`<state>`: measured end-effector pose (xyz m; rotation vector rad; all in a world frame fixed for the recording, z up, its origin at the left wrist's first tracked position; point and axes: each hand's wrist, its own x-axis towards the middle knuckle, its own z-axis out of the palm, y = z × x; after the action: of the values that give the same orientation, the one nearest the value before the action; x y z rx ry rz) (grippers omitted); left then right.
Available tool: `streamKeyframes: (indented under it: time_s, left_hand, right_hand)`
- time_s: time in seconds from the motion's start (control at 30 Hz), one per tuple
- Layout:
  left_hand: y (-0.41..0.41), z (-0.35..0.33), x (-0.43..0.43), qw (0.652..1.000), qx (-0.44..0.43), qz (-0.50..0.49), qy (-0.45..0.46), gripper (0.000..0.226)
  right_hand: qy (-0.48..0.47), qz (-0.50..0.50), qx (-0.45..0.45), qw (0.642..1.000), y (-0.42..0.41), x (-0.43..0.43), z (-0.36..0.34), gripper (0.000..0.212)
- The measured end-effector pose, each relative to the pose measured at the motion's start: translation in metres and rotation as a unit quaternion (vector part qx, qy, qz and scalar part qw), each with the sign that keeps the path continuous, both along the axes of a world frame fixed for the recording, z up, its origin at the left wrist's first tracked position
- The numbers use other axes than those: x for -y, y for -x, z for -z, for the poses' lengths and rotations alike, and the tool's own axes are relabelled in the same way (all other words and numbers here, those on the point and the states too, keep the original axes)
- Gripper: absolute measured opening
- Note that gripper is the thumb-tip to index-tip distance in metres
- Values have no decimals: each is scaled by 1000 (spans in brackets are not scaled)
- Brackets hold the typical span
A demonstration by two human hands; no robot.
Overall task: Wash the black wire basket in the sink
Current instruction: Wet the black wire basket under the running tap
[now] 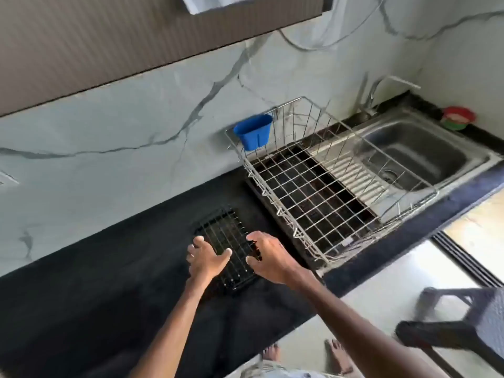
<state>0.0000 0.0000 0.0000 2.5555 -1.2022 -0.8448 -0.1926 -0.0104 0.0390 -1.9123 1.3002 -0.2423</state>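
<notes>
— Where is the thing to be washed sitting?

— One rectangular black wire basket [223, 227] is lying flat on the long black stone counter [95, 282]. It is sitting just beside one silver steel wire dish rack [308, 192] and well apart from the single stainless steel sink [436, 143].

— And the two hands?

— Both are hovering apart over its near end, one to each side. The left hand [207, 255] is spreading its fingers over the left rim, thumb reaching across the wires. The right hand [268, 257] is curving finger and thumb at the right rim; I cannot tell whether they are clamping it.

— What else am I seeing?

— One blue plastic cup [253, 132] is hanging on the rack's far corner. One curved steel tap [373, 94] is standing behind the basin, with one red and green round tub [458, 118] sitting near the wall corner. One dark plastic stool [469, 317] is standing on the pale floor, and two bare feet [271, 353] are showing below the counter edge.
</notes>
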Motion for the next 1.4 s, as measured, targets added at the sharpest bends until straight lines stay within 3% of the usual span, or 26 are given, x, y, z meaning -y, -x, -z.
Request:
streamKeyframes:
  time_s: [0.13,0.37,0.43,0.5,0.53,0.6,0.67,0.87,1.0,1.23,1.4]
  left_hand:
    - [-25,18,5,991,-111,-3,-77,93]
    - [-31,27,8,977,-190,-87,-43,72]
    - [-31,26,11,969,-215,-115,-50,71]
    - [-30,22,14,962,-237,-129,-43,67]
    - [-29,20,14,962,-239,-129,-36,64]
    - [-27,20,12,961,-244,-131,-22,62]
    - [-26,19,6,961,-244,-133,-6,63]
    - [-18,0,-18,952,-255,-133,107,66]
    - [-7,-24,-36,937,-226,-94,248,69]
    - [29,-96,-56,888,-183,-16,421,68]
    - [74,-142,-62,853,-152,20,499,66]
  right_hand:
    - [-54,71,-82,993,-30,15,24,69]
    - [-159,126,-112,973,-54,47,57,70]
    - [-167,127,-118,971,-60,50,60,58]
    - [-165,145,-116,969,-66,52,61,17]
    - [-162,153,-113,968,-68,53,62,10]
    - [-164,169,-98,967,-68,56,65,22]
    - [-169,185,-82,965,-65,53,63,13]
    - [-130,203,-8,970,-48,33,34,11]
    - [-75,200,43,976,-32,19,0,16]
    - [32,198,140,970,4,0,-70,17]
    - [56,172,211,961,52,-3,-118,16]
